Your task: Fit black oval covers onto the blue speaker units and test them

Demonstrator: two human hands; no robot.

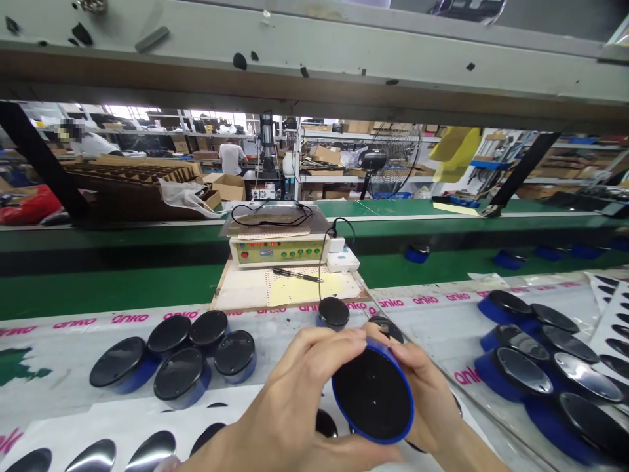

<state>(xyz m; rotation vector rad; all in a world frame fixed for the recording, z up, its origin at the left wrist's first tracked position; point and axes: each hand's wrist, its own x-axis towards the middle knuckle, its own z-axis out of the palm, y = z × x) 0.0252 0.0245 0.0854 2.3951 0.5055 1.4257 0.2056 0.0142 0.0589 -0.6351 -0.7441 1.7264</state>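
A round blue cup-shaped piece with a black disc face is held up in front of me, tilted toward the camera. My left hand curves around its left side, fingers on the top rim and thumb below. Against its right edge, my right hand is closed, its fingers partly hidden behind the piece. Similar blue pieces with glossy black tops stand in a left group and a right group. Beyond my hands sits a single one. Black oval discs lie on a white sheet at lower left.
A control box with red digits stands ahead on a board, with a pen before it. Behind runs a green conveyor belt carrying several blue pieces. A shelf beam crosses overhead. Two people are in the background.
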